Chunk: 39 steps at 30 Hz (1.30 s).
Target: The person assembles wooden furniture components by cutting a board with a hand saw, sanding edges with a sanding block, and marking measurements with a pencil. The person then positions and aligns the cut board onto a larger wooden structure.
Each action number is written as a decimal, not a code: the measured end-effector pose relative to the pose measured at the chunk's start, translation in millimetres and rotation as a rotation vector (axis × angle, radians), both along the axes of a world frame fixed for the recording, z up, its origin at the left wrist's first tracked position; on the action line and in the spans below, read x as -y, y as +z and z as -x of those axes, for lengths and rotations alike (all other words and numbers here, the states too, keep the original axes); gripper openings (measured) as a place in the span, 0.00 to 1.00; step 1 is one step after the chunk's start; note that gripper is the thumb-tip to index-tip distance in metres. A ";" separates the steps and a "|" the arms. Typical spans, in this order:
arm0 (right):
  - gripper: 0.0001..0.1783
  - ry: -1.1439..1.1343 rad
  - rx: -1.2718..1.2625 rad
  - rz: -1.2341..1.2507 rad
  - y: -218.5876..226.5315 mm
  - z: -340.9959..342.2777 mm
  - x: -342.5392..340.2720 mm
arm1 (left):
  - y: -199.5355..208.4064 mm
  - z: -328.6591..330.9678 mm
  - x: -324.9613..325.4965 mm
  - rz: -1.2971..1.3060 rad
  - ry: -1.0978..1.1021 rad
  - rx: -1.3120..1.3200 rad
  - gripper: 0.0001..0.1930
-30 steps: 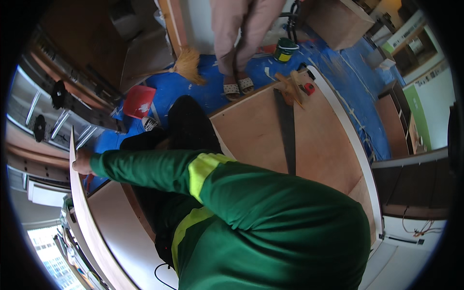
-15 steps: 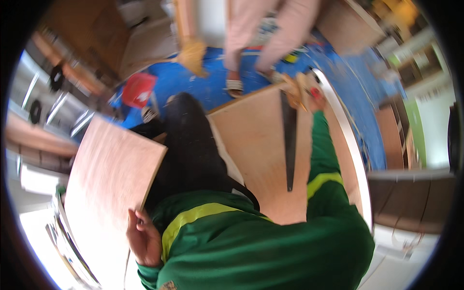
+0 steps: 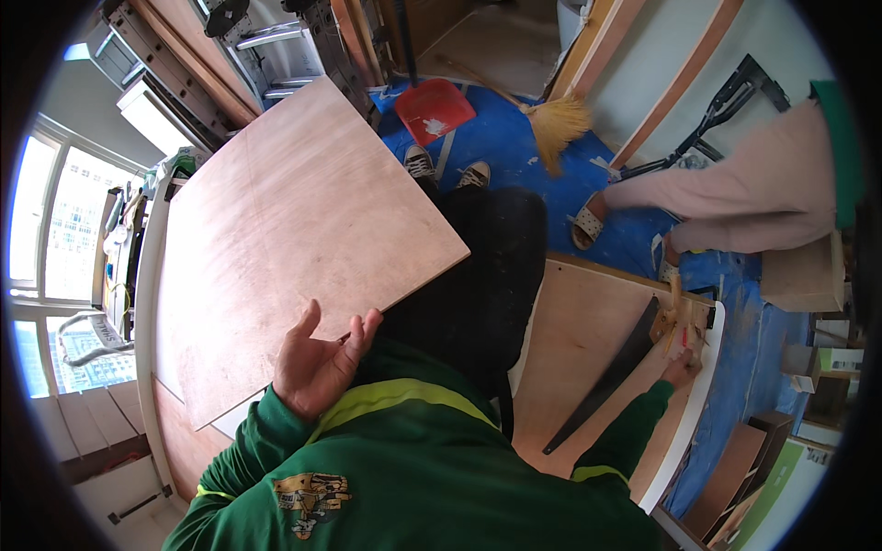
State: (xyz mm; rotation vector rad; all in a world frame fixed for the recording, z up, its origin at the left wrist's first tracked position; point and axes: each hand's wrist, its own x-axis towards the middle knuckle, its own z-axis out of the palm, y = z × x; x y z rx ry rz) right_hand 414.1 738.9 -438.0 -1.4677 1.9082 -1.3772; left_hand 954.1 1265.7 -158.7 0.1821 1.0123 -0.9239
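Note:
My left hand [image 3: 319,367] is open, palm turned up and fingers apart, beside the near edge of a square plywood board [image 3: 303,248]. That board lies tilted across the left side, partly over my dark trousers. My right hand [image 3: 680,370] reaches out at the right, its fingers closed beside a thin red item [image 3: 684,337]; its grip is too small to make out fully. Close to it is the wooden handle [image 3: 663,323] of a handsaw, whose dark blade [image 3: 602,376] lies on a second wooden panel [image 3: 574,321].
A person in pink trousers [image 3: 735,197] and sandals stands at the right. On the blue floor sheet [image 3: 514,179] are a red dustpan [image 3: 435,110] and a straw broom [image 3: 556,129]. A stepladder [image 3: 280,55] leans behind the board. Boxes and shelves [image 3: 831,367] line the far right.
The view has swung left, so the scene sits further right. My left hand has opened more, turning its palm up by the board. My right hand stays near the saw handle.

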 end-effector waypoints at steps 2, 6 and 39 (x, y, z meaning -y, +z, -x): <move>0.23 0.011 0.051 0.090 42.0 -31.8 -21.4 | 2.7 -2.2 -3.1 -0.038 -0.156 0.048 0.42; 0.23 0.124 -0.032 0.089 113.3 -40.8 -35.8 | 28.8 -25.5 -17.4 0.127 -0.497 0.391 0.39; 0.18 1.378 0.631 -1.281 140.4 -634.0 -179.3 | -91.1 -301.6 -40.5 -1.015 -0.804 2.154 0.22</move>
